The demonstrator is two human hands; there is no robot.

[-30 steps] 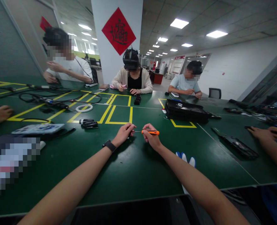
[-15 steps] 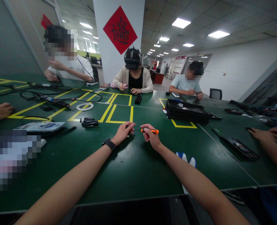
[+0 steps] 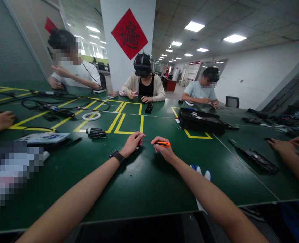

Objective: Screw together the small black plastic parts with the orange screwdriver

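Note:
My right hand [image 3: 163, 148] is closed around the orange and black handle of a screwdriver [image 3: 164, 144]. Its thin shaft points left, toward the fingertips of my left hand [image 3: 132, 145]. Those fingers are pinched together over a small dark and whitish piece, mostly hidden by the hand, so I cannot make out its kind. A black watch is on my left wrist. Both hands are just above the green table [image 3: 139, 189], a short gap apart. Beyond my left hand lie black cylindrical pieces with whitish ends [image 3: 96, 132].
A white tape ring [image 3: 91, 116] and black cables [image 3: 63, 109] lie at left. Black casings [image 3: 201, 119] stand at right, with an open black housing [image 3: 253, 157] nearer. White-blue gloves [image 3: 201, 172] lie beside my right forearm. Several co-workers sit around; their hands rest at both sides.
Both hands stay in nearly the same place. The screwdriver has shifted very slightly left, with a little more of its shaft showing between the hands.

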